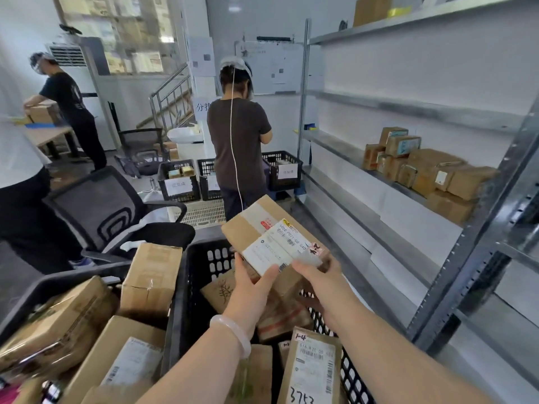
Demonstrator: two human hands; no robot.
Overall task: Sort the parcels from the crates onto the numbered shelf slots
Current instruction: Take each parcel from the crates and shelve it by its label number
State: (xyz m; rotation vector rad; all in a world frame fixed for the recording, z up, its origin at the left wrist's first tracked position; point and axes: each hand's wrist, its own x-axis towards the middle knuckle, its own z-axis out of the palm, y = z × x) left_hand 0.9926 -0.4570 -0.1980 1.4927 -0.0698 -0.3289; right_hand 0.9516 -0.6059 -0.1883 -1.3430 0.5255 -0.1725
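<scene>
Step in hand: picking and reading. One parcel [250, 225] is held label-up just above the black crate [201, 275]. The left hand [252, 282] grips its near left edge, thumb on the label; the right hand [316, 272] grips the near right corner. Judged next move: match the label's number to a slot, then carry the parcel right to the shelf [332, 144], well apart.

Smooth pale-pink bangle [233, 329] on wrist of left hand [252, 284]; both forearms bare.
</scene>
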